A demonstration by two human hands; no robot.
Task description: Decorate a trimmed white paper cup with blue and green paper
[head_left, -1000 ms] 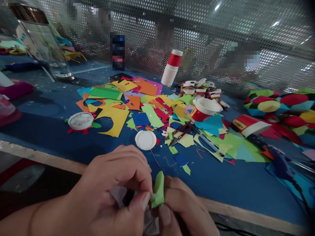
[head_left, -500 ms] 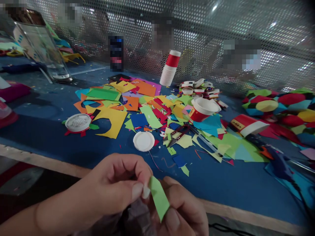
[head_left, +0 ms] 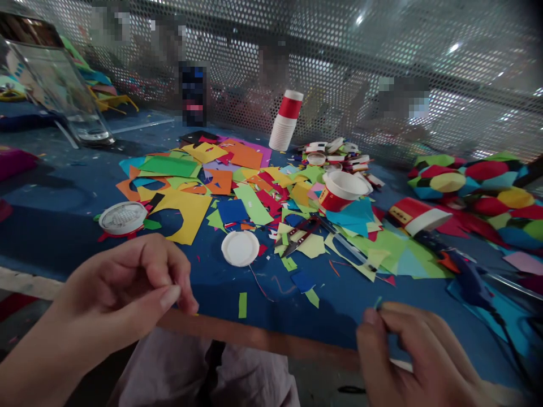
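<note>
"Where's the green strip?"

"On the counter, just this side of the white disc."

"Anything held?"

"Left hand, left of the disc: pinched, on what I can't tell. Right hand, right of it, grasping a greenish sliver."

Nothing legible anywhere. Tipped red-and-white paper cup, just past three o'clock: carries a row of dark marks on a yellowish panel, too small to read. Second red-and-white cup, near three o'clock but closer to centre: bears a similar patch, equally unreadable. Pale item near ten o'clock: shows small blue marks, indistinct. Dark upright screen, between ten and eleven o'clock: shows only coarse pixel blocks.
</note>
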